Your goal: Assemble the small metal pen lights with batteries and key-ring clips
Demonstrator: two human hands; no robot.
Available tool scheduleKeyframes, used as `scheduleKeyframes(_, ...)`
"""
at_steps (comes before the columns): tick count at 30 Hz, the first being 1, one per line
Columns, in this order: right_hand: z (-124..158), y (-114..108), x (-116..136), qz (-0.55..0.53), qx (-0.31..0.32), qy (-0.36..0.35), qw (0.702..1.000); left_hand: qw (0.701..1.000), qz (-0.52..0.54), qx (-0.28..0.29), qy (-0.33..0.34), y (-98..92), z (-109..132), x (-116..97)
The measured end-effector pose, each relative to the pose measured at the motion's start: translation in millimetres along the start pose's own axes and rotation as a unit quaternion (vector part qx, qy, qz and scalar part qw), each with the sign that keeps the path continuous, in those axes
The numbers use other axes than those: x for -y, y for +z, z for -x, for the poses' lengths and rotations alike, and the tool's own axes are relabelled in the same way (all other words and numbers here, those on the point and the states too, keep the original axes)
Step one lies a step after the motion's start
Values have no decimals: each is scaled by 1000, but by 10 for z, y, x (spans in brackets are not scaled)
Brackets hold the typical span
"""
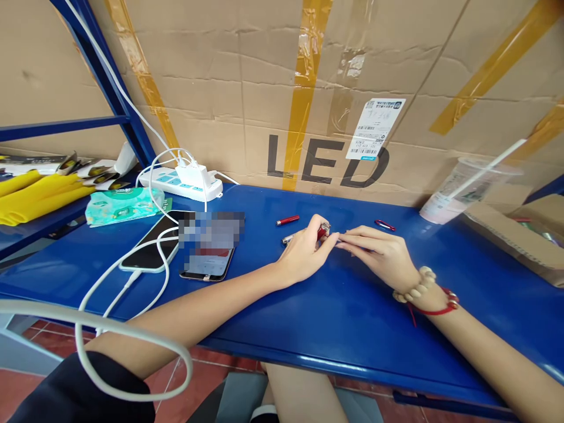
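Observation:
My left hand [304, 252] is closed around a red and silver pen-like part [324, 229], which shows between thumb and forefinger. Beside its knuckles, a silver tip [288, 239] pokes out. My right hand [379, 252] meets it from the right, fingers pressed together near the left thumb; what they pinch is too small to make out. On the blue table [273, 317], a short red tube [288, 220] lies behind my left hand. Behind my right hand rests a small red piece with a silver strip [385, 225].
Two phones [152, 244] with white cables lie at left, near a power strip [207, 187] and a tissue pack [126, 204]. Yellow gloves [48, 191] are farther left. A plastic cup with a straw [458, 191] and an open carton [511, 235] stand right. Cardboard [211, 88] backs the table.

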State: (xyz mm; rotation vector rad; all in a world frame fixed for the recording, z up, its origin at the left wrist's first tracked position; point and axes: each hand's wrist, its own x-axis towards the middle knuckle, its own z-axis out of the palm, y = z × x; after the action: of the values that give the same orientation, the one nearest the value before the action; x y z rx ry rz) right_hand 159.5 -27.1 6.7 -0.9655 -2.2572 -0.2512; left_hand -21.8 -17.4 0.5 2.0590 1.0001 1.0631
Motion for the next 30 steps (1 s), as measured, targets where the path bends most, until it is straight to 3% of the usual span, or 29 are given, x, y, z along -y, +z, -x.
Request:
scheduleKeyframes(4, 11, 6, -6, -4, 5, 22, 1000, 1000, 0, -2, 16, 15, -3, 15)
scheduleKeyframes(8, 11, 7, 40, -10, 52, 40, 998, 999, -26, -4, 28, -3, -12, 4)
scheduleKeyframes(18, 32, 3, 17, 9, 118, -10, 993, 995, -56, 67, 44, -41, -45, 20)
scheduleKeyframes(25, 3, -73, 14, 14, 93, 0, 996, 994, -33, 88, 56, -4, -34, 9)
scheduleKeyframes(30, -10, -116, 11, 25, -12, 63, 998, 994, -32, 94, 40, 1, -14, -23)
